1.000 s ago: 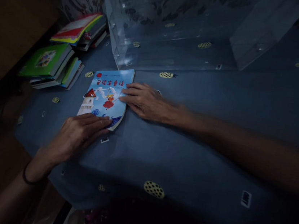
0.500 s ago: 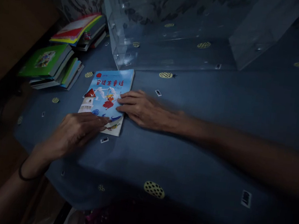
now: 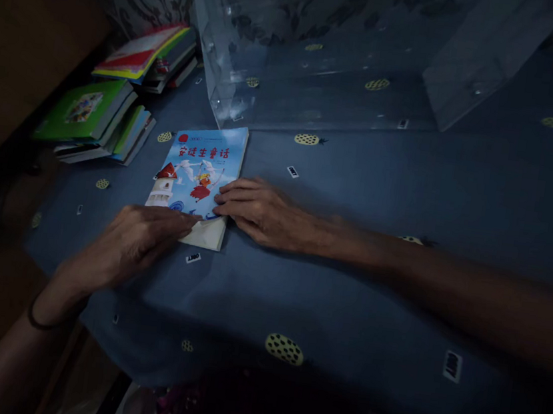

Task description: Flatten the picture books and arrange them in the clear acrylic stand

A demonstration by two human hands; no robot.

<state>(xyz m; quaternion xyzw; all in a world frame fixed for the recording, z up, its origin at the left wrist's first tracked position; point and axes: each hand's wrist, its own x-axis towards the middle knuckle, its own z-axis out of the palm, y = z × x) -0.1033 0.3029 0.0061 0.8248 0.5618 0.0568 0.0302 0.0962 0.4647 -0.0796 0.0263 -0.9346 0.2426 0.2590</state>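
A blue paperback storybook (image 3: 196, 157) with red Chinese lettering and a painted girl, swans and a tower lies on the cloth-covered table. Its lower cover edge is curled up, baring a pale page beneath. My left hand (image 3: 139, 237) is at that bottom edge, fingers pressed together over the cover; its thumb is hidden. My right hand (image 3: 268, 216) reaches in from the right. Its outstretched fingertips rest on the cover's right edge near the lower corner.
Stacked books stand at the left, one pile topped by a green book (image 3: 82, 106), another by a red and yellow one (image 3: 142, 49). A clear plastic stand (image 3: 320, 98) is at the back. The blue tablecloth (image 3: 344, 309) has a pineapple print.
My right hand has slid slightly down along the book's right edge. The cover's lower edge is curled further back, showing more blank page. My left hand has barely moved.
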